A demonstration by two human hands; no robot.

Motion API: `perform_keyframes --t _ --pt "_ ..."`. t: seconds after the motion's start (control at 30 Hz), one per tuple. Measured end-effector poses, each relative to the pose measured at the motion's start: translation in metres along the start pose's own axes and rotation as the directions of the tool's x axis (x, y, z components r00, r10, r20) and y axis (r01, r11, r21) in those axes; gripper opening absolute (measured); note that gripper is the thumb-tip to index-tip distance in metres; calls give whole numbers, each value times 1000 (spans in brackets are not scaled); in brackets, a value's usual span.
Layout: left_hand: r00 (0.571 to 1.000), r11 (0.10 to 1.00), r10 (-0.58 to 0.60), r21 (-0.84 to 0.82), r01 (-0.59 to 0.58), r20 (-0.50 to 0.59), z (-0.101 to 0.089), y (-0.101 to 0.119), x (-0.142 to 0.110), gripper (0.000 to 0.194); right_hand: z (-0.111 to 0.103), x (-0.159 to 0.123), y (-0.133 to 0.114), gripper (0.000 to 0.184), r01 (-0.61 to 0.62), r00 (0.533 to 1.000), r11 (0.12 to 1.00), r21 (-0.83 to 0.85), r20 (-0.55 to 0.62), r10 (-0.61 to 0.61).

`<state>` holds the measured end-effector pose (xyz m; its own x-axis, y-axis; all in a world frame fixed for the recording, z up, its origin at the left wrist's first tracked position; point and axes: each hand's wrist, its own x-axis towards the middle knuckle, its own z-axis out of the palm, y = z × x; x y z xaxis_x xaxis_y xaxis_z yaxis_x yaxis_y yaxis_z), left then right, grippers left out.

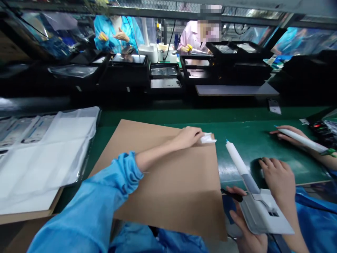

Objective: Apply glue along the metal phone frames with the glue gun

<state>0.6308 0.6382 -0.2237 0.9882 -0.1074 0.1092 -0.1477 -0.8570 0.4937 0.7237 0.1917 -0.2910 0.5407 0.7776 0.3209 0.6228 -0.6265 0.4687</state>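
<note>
My left hand [188, 137], in a blue sleeve, reaches across a brown cardboard sheet [168, 179]. Its fingers are closed on a crumpled white tissue-like piece [208, 138] at the sheet's far right corner. At the lower right, my right hand [249, 225] grips a white stand [271, 214] from its left side, with the thumb on the near face. Rising from that stand is a white pen-like tool [235, 158] with a grey lower part and a blue tip. Part of my right hand is hidden behind the stand.
A co-worker's hands [279, 175] are close by on the right, one with a similar white pen [302, 137]. Plastic-covered trays [65, 140] lie left on the green bench [250, 130]. Black trays [126, 70] line the back; people sit beyond.
</note>
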Motion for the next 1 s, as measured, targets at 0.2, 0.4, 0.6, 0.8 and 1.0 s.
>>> perform_keyframes --t 0.2,0.4,0.6,0.8,1.0 --pt "993 993 -114 38 114 -11 8 -11 -78 46 -3 15 5 39 70 996 990 -120 -45 -76" --pt "994 978 107 184 -103 -11 35 -16 -100 61 -7 20 -34 36 243 965 968 -69 -83 -249" --pt "985 972 -9 228 49 -171 60 7 -75 58 5 18 -25 40 287 954 956 -65 -72 -292" --pt "988 988 12 153 12 -156 63 1 -79 49 16 17 -12 49 227 974 973 48 -9 -227" --pt "990 991 3 136 17 -144 61 -4 -84 48 -35 -7 -104 37 259 965 957 133 1 -262"
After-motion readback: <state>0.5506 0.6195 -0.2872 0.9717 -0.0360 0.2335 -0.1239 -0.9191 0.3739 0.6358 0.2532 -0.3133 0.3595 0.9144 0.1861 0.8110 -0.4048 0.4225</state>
